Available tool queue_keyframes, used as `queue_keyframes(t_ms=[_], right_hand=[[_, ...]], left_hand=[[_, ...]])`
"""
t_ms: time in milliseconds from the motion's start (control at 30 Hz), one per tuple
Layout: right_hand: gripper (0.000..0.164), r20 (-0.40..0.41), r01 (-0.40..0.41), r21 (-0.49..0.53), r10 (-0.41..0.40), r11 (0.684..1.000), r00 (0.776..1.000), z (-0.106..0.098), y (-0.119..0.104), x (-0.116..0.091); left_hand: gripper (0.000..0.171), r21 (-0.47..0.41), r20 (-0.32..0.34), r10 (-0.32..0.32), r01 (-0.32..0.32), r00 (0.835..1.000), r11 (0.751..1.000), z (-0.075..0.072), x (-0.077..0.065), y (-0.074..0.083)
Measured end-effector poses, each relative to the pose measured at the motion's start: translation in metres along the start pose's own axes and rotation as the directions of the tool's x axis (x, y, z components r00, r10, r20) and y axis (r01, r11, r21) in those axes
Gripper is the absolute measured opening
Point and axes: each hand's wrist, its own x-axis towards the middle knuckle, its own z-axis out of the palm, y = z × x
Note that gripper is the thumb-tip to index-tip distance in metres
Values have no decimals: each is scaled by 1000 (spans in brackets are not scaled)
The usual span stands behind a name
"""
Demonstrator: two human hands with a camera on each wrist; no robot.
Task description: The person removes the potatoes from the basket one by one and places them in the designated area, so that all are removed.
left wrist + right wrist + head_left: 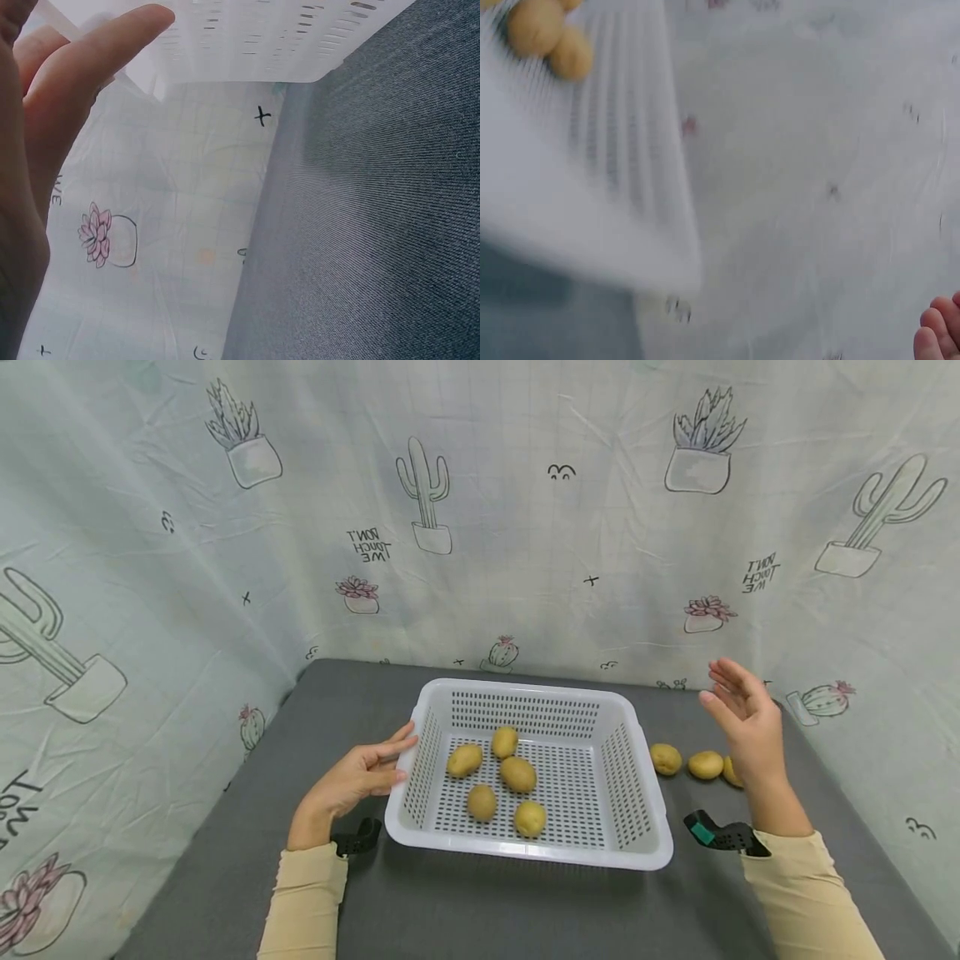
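A white perforated plastic basket (528, 856) stands on the table with several potatoes (517, 774) spread over its left half. At its left side, my left hand (352, 781) holds the rim with fingertips and thumb; in the left wrist view the thumb (105, 49) lies across the outer wall. My right hand (750, 727) is raised right of the basket, fingers loosely bent, holding nothing. Below and left of it, potatoes (665, 759) lie in a row on the table, the rightmost partly hidden by that hand. Only fingertips (930, 341) of it show in the right wrist view.
A dark grey cloth covers the table (450, 910). A pale curtain (495, 510) printed with cacti hangs behind and along both sides. Dark straps with camera mounts (723, 835) sit on both wrists, the right one close to the basket's right edge.
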Motion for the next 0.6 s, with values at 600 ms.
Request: queue_keyframes(t_ms=[600], right_hand=[[56, 422, 12, 8, -14, 1000, 906, 89, 11, 7]], left_hand=[[65, -2, 0, -4, 4, 1000, 1000, 0, 1, 0]])
